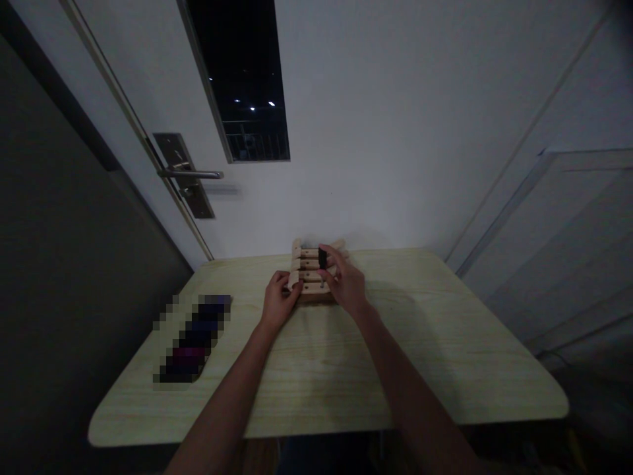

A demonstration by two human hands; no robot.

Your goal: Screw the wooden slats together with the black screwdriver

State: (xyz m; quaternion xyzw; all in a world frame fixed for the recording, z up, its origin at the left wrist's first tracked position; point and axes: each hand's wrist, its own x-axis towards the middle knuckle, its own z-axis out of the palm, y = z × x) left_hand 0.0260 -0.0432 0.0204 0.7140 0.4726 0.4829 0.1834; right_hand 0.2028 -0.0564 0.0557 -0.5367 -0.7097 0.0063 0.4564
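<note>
A light wooden object with several parallel slats and small dark holes stands near the back edge of the table. Pale wooden pieces sit along its left end, and others stick out at its right end, partly behind my fingers. My left hand is closed around the near left wooden piece, thumb at its front. My right hand pinches a small black block-shaped piece upright over the slats, between thumb and fingertips. A small metal pin shows on the nearest slat, under my right thumb.
The pale wood-grain table has rounded front corners and stands against a white door. The door has a metal lever handle and a dark window. A pixelated dark flat object lies at the table's left.
</note>
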